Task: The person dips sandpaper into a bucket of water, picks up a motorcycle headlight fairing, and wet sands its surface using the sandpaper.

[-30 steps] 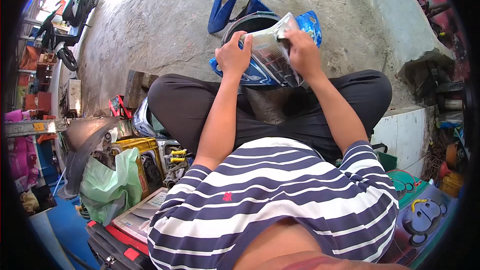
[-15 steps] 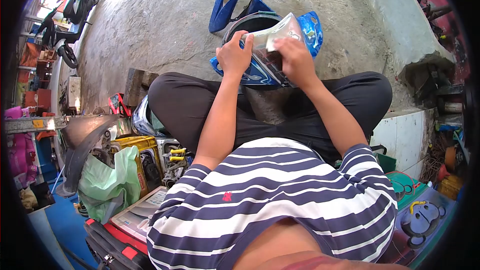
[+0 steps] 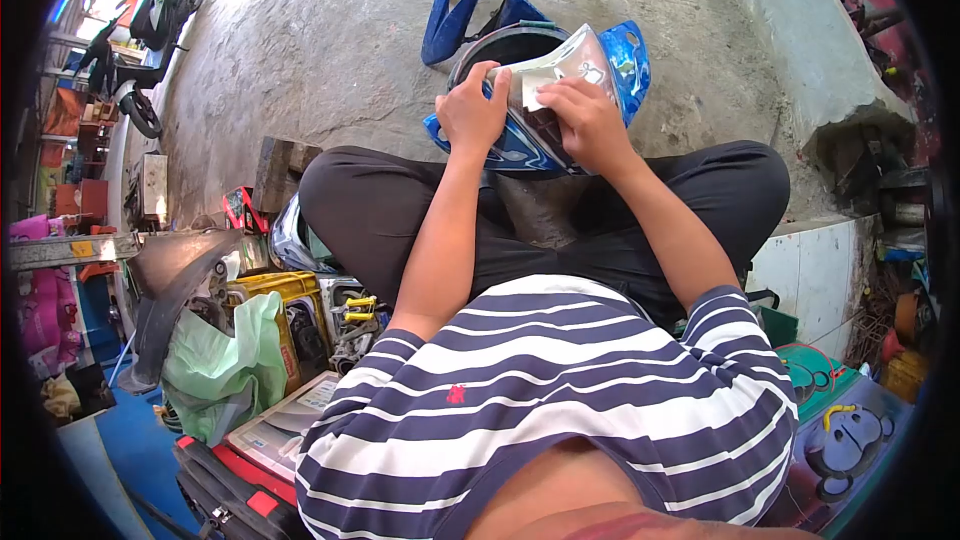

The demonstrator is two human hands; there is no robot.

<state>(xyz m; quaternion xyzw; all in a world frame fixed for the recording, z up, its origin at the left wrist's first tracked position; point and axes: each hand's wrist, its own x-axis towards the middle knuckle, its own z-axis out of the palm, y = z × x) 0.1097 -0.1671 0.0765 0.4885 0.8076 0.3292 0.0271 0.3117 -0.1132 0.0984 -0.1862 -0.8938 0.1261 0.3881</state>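
A blue glossy panel (image 3: 623, 65) with white marks and a pale, shiny centre section (image 3: 583, 58) rests between my bent knees. On its left edge my left hand (image 3: 472, 112) grips the rim, fingers curled over the top. My right hand (image 3: 588, 122) pinches a small whitish piece (image 3: 535, 90) against the pale section; whether it is paper or sandpaper cannot be told. Below the hands shows a dark mesh-like area, partly covered by the right hand. Just beyond the panel a blue forked frame part (image 3: 440, 30) lies on the concrete floor.
A motorbike (image 3: 150, 60) stands at the far left. Beside my left knee are a green plastic bag (image 3: 222, 360), a yellow case (image 3: 275, 290) and metal parts. A tiled ledge (image 3: 815, 275) is at the right, and a black-and-red case (image 3: 240, 495) sits lower left.
My right hand has moved slightly left and down with the whitish piece, which now lies flatter on the panel. My left hand keeps its hold.
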